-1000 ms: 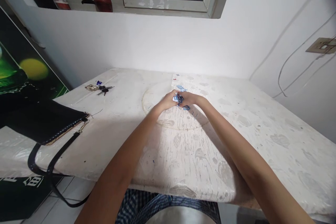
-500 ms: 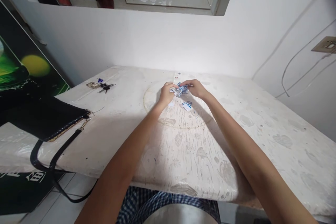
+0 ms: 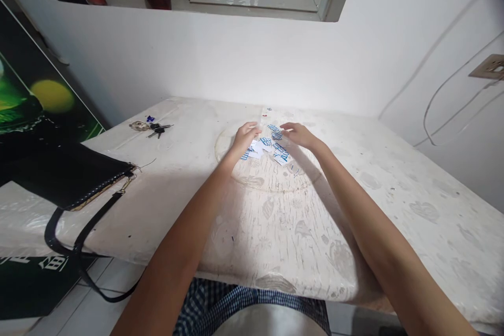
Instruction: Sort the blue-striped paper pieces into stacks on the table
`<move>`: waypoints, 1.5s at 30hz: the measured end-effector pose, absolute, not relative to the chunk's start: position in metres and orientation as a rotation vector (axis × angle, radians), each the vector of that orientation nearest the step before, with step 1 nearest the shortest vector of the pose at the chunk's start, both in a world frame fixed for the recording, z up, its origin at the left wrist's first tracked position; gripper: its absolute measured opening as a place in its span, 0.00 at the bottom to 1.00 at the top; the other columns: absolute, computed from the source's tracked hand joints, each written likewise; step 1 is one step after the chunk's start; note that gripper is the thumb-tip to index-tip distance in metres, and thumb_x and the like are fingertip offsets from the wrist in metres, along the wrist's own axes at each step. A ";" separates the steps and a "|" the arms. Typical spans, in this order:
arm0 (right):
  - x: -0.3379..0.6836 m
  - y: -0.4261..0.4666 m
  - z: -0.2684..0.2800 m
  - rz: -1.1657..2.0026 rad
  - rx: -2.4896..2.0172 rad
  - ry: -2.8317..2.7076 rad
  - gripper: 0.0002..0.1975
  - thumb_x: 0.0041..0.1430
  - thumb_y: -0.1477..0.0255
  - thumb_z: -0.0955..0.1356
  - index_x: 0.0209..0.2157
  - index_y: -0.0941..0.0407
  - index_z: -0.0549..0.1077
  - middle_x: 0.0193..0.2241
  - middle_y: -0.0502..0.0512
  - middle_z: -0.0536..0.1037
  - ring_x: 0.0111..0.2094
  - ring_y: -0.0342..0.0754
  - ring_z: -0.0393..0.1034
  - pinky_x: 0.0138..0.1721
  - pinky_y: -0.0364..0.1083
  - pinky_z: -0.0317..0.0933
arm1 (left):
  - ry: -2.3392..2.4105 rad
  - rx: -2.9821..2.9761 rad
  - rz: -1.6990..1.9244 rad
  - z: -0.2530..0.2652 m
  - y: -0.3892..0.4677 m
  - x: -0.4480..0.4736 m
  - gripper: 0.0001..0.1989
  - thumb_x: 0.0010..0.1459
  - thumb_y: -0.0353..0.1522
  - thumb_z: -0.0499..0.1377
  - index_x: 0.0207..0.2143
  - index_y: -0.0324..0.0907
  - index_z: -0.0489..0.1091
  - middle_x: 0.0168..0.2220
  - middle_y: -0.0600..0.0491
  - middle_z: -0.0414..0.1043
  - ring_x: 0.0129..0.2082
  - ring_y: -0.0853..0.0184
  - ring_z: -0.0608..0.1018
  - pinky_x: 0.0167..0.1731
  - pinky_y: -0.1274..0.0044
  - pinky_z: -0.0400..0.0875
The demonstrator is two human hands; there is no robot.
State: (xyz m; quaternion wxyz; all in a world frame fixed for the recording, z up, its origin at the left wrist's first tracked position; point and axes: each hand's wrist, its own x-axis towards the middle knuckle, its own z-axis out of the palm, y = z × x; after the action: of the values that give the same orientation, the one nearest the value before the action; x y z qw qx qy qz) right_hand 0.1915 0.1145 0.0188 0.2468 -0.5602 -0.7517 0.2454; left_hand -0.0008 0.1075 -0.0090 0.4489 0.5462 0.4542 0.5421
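Observation:
Several small white paper pieces with blue markings (image 3: 266, 142) lie scattered on the table between my hands, some overlapping. My left hand (image 3: 246, 136) is at the left side of these pieces, fingers apart and curved, with nothing visible in it. Some white pieces (image 3: 255, 150) lie just under and beside its thumb. My right hand (image 3: 299, 134) hovers at the right edge of the scatter, its fingers stretched toward the pieces and holding nothing I can see. Nearer to me is another blue-marked piece (image 3: 281, 158).
The table (image 3: 268, 241) has a patterned, plastic-covered cloth. Keys (image 3: 158, 129) lie at the back left. A black bag (image 3: 79, 173) rests on the left edge, its strap hanging over. Behind the table stands a white wall (image 3: 252, 63). A tiny red bit (image 3: 264, 115) lies near the back.
My hands have moved apart and opened. The bunched paper pieces that were between them are now spread on the table.

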 end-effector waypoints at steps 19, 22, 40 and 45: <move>0.165 0.103 0.013 0.678 -1.502 -2.282 0.21 0.49 0.77 0.66 0.48 0.61 0.69 0.46 0.60 0.71 0.34 0.45 0.70 0.35 0.43 0.64 | 1.410 1.754 0.621 0.004 0.102 -0.049 0.21 0.35 0.31 0.65 0.37 0.41 0.72 0.34 0.52 0.72 0.34 0.64 0.74 0.32 0.78 0.67; 0.160 0.102 0.013 0.617 -1.541 -2.352 0.21 0.47 0.77 0.67 0.47 0.59 0.70 0.45 0.59 0.72 0.39 0.48 0.69 0.39 0.43 0.62 | 1.423 1.890 0.344 0.012 0.098 -0.051 0.29 0.32 0.31 0.66 0.43 0.44 0.69 0.37 0.53 0.70 0.34 0.66 0.74 0.29 0.80 0.65; 0.158 0.101 0.015 0.566 -1.537 -2.429 0.19 0.49 0.75 0.67 0.45 0.59 0.72 0.44 0.58 0.74 0.44 0.51 0.67 0.44 0.43 0.60 | 1.431 2.014 0.801 0.017 0.094 -0.039 0.14 0.48 0.28 0.58 0.40 0.40 0.70 0.33 0.48 0.72 0.29 0.64 0.75 0.33 0.73 0.68; 0.164 0.108 0.011 0.548 -1.557 -2.361 0.18 0.49 0.77 0.66 0.44 0.59 0.73 0.46 0.58 0.73 0.45 0.52 0.67 0.46 0.44 0.60 | 1.253 1.954 0.773 0.013 0.096 -0.043 0.23 0.48 0.23 0.51 0.49 0.42 0.64 0.30 0.50 0.74 0.33 0.64 0.75 0.37 0.72 0.68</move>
State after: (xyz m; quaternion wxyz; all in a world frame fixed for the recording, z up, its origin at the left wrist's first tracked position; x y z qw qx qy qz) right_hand 0.1640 0.1078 0.0115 0.1302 -0.5360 -0.8125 0.1887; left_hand -0.0426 0.0961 0.0134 0.3406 0.7508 0.4817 0.2972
